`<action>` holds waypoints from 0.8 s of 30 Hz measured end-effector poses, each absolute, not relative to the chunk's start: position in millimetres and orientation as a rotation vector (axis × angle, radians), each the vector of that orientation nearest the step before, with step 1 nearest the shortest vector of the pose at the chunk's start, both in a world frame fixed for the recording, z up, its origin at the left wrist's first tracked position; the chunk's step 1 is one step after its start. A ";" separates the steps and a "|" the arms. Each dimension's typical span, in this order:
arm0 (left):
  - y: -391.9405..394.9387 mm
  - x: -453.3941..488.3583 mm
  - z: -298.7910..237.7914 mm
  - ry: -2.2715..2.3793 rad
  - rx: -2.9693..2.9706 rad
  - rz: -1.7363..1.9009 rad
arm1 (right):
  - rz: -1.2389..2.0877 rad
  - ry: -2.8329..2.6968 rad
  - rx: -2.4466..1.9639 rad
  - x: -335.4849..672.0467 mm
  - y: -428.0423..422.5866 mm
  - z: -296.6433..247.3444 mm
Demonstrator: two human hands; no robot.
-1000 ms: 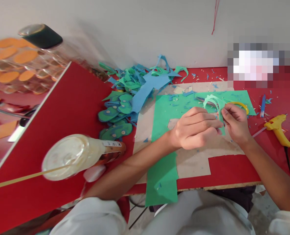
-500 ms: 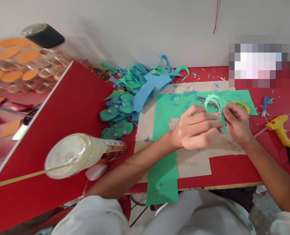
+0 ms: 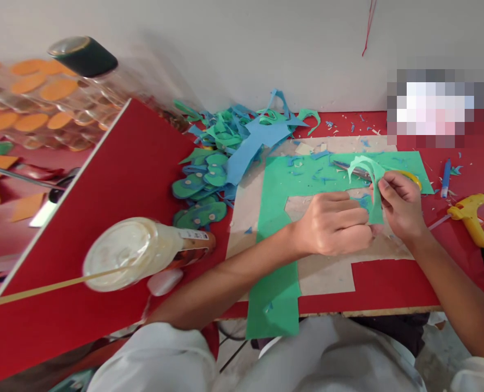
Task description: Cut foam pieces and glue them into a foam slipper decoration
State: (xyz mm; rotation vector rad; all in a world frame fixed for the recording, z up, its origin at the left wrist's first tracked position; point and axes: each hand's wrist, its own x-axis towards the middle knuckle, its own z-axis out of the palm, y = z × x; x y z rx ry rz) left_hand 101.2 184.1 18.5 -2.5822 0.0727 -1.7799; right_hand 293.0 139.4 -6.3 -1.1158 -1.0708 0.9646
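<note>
My right hand (image 3: 403, 209) pinches a curved, thin-ended green scrap (image 3: 375, 188), probably felt or craft foam, between thumb and fingers. Beside it on the left, my left hand (image 3: 335, 224) is curled with its back to the camera. Its fingertips are hidden, so what it grips, if anything, cannot be made out. Below both hands lies a cut green sheet (image 3: 276, 218) sprinkled with small blue bits. Scissors with a yellow handle (image 3: 414, 178) rest on the sheet behind my right hand, partly covered.
Left of the sheet are stacked green-and-blue cutouts (image 3: 201, 215) and a heap of blue and green offcuts (image 3: 233, 130). A lidded cup with a straw (image 3: 123, 256) stands by a red panel (image 3: 144, 163). A yellow glue gun (image 3: 472, 218) and a blue pen (image 3: 446, 178) lie at right.
My left hand's fingers have curled in tighter and drawn away from the green scrap, which stays in my right hand. The whole view has shifted slightly.
</note>
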 end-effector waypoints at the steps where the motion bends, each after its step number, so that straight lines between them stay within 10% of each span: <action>1: 184.0 101.2 18.1 0.078 -2.605 -1.798 | 0.969 -1.063 -1.118 292.9 139.6 -6.1; 24: 181.3 98.2 21.3 -0.092 -2.773 -1.445 | 0.969 -0.801 -1.042 314.6 149.3 -6.1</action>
